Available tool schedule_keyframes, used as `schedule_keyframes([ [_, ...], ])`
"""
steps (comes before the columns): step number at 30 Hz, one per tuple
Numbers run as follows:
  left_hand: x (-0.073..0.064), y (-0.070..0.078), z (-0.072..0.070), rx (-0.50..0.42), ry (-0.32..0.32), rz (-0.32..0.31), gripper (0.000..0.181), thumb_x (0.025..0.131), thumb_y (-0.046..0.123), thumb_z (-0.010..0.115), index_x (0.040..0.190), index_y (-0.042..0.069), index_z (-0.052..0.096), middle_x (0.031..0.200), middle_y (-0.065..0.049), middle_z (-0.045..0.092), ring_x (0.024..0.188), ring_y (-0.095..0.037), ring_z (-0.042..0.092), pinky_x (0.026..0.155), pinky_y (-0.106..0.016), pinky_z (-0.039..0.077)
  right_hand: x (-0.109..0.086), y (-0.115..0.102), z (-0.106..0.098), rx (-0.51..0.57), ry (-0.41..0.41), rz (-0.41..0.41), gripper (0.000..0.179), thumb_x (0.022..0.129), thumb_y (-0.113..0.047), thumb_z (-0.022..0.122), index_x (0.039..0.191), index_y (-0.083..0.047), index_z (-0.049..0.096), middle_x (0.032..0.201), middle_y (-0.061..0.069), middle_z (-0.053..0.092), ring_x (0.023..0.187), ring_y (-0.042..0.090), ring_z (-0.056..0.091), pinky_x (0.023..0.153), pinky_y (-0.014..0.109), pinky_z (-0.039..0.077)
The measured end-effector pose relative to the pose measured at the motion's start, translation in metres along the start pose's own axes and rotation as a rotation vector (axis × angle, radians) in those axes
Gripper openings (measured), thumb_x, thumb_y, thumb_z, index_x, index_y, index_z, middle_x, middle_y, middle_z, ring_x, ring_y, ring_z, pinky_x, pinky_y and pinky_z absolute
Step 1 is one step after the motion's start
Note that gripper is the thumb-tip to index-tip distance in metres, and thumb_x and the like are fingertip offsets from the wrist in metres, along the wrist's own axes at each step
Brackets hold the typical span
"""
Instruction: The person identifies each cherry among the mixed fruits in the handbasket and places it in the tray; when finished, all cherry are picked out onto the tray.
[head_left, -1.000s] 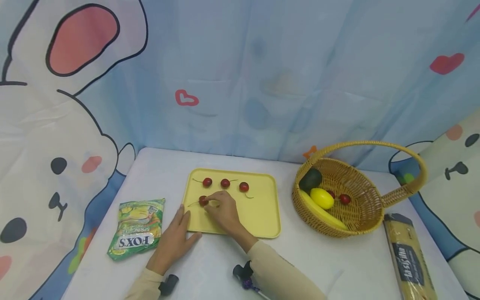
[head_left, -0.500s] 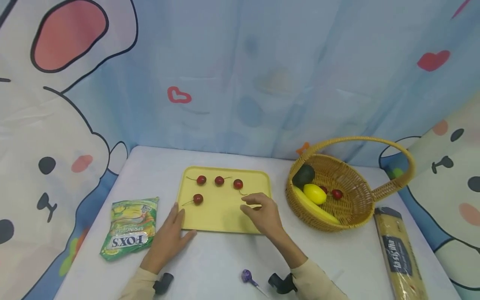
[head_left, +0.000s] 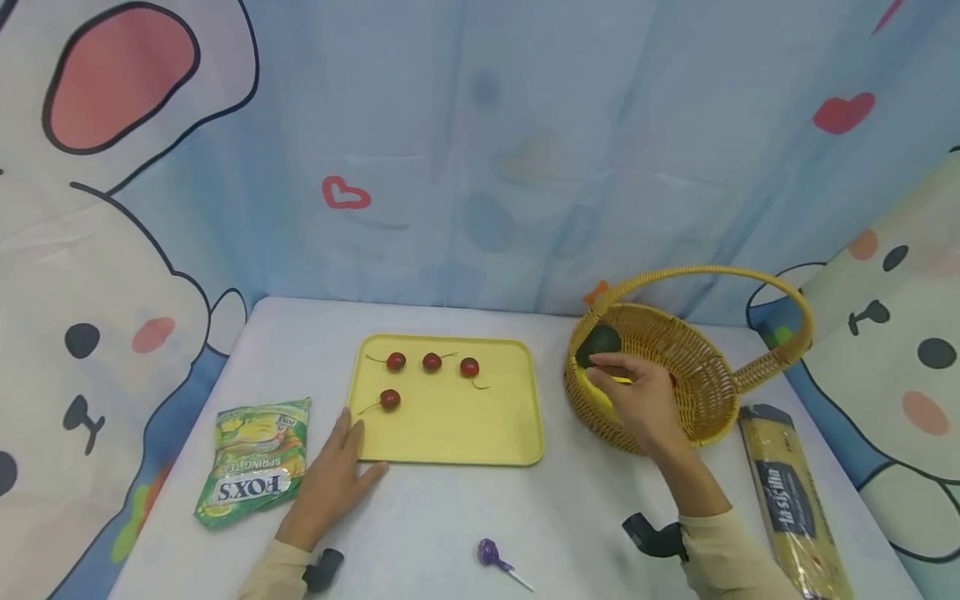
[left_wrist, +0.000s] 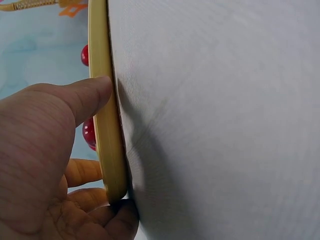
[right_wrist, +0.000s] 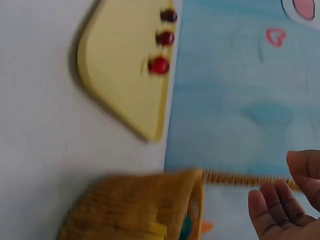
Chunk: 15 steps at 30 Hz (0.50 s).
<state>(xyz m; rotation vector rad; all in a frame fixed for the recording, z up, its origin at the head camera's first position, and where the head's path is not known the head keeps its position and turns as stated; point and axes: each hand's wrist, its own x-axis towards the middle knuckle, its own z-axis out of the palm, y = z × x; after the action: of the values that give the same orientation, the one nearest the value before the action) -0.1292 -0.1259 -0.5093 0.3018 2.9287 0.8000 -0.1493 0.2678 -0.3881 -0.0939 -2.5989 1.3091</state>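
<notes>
White table (head_left: 420, 537): my parted, empty right hand (head_left: 647, 398) is leaving tray (head_left: 465, 421) for basket (head_left: 701, 354), likely fetching more. Left hand (head_left: 327, 477) is lying spread.

Head view, looking forward and down; 2 wrist views, nearer, turned sideways; yellow tray (head_left: 480, 425) in all 3

The tray (head_left: 465, 429) (cherries (head_left: 432, 362) on it) lies between the packet (head_left: 255, 462) and the basket (head_left: 705, 375).
</notes>
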Motion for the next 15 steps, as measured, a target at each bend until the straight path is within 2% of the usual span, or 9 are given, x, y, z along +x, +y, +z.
schedule_keyframes([
  [4,-0.001,0.000,0.000,0.000,0.009,0.006,0.080,0.091,0.036,0.071,0.147,-0.010,0.037,0.159,-0.033,0.019,0.143,-0.046,0.032,0.111,-0.054,0.041,0.015,0.015,-0.028,-0.086,0.032,0.053,0.031,0.096,-0.021,0.067,0.118,0.001,0.069,0.111,0.020,0.069,0.085,-0.009,0.057,0.069,0.011,0.051],
  [7,-0.002,0.000,-0.001,-0.002,0.009,-0.002,0.080,0.091,0.036,0.071,0.147,-0.010,0.037,0.159,-0.032,0.020,0.143,-0.046,0.032,0.111,-0.054,0.041,0.028,0.031,-0.045,-0.137,0.043,0.101,0.036,0.099,-0.025,0.063,0.122,0.002,0.067,0.115,0.022,0.067,0.081,-0.006,0.058,0.064,0.014,0.051],
  [10,-0.002,0.000,0.000,0.004,0.004,-0.012,0.080,0.091,0.036,0.072,0.147,-0.009,0.037,0.159,-0.032,0.019,0.143,-0.046,0.032,0.110,-0.054,0.041,0.040,0.049,-0.059,-0.182,0.053,0.170,0.039,0.100,-0.028,0.059,0.127,0.000,0.065,0.122,0.022,0.065,0.093,0.010,0.063,0.065,0.017,0.050],
  [12,-0.001,0.000,0.001,0.009,-0.001,-0.016,0.080,0.091,0.037,0.072,0.148,-0.008,0.037,0.160,-0.031,0.019,0.143,-0.045,0.033,0.110,-0.054,0.041,0.048,0.061,-0.066,-0.211,0.065,0.223,0.041,0.101,-0.029,0.056,0.130,0.000,0.062,0.127,0.024,0.062,0.104,0.024,0.063,0.070,0.022,0.051],
  [15,-0.001,0.001,0.002,0.011,-0.008,-0.017,0.080,0.091,0.037,0.072,0.148,-0.008,0.037,0.160,-0.031,0.019,0.143,-0.046,0.032,0.111,-0.054,0.041,0.058,0.078,-0.075,-0.237,0.076,0.322,0.045,0.103,-0.029,0.052,0.136,0.001,0.058,0.135,0.026,0.057,0.120,0.039,0.055,0.082,0.037,0.054],
])
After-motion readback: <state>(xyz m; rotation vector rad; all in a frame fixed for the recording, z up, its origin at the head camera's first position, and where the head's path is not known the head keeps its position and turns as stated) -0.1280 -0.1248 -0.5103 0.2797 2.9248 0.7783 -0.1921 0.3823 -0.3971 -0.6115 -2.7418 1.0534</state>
